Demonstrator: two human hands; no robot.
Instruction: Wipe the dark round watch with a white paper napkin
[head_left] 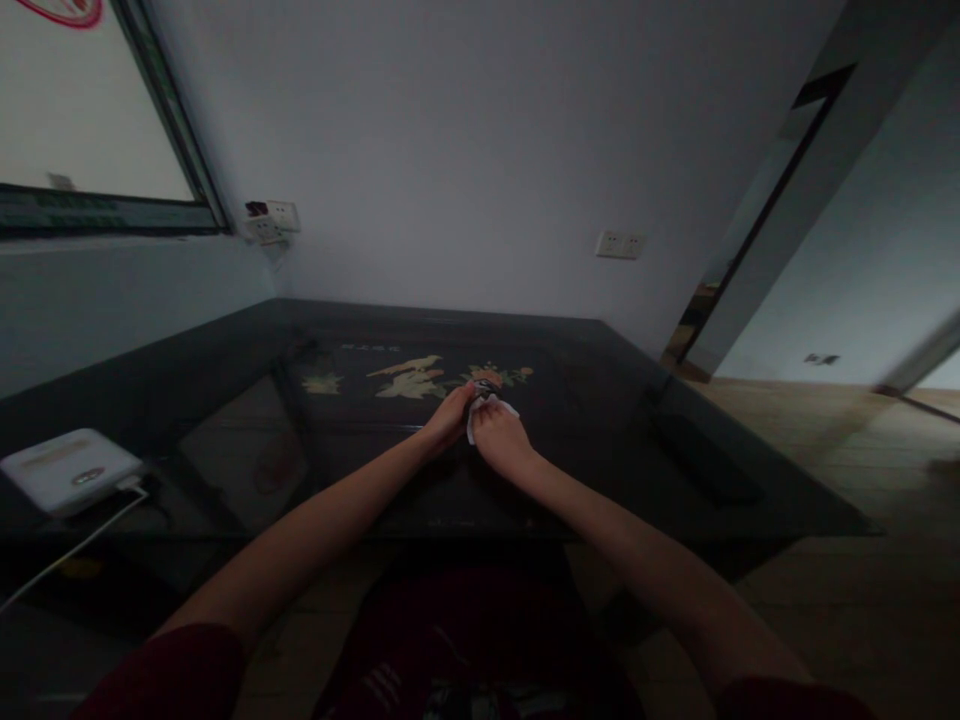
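Both my arms reach forward over a dark glass table (225,400) with a painted flower-and-bird panel (412,380) under the glass. My left hand (448,418) and my right hand (501,436) meet in the middle of the table. Between their fingers is a small dark object (484,389), too small to name, together with a white cloth or tissue (474,425). My right hand's fingers are closed on the white cloth. My left hand's fingers pinch the small object from the left.
A white box-shaped device (67,468) with a white cable (75,545) lies at the table's left edge. A dark flat object (705,458) rests on the right side. Wall sockets (619,244) are behind the table. An open doorway (750,250) and wooden floor lie to the right.
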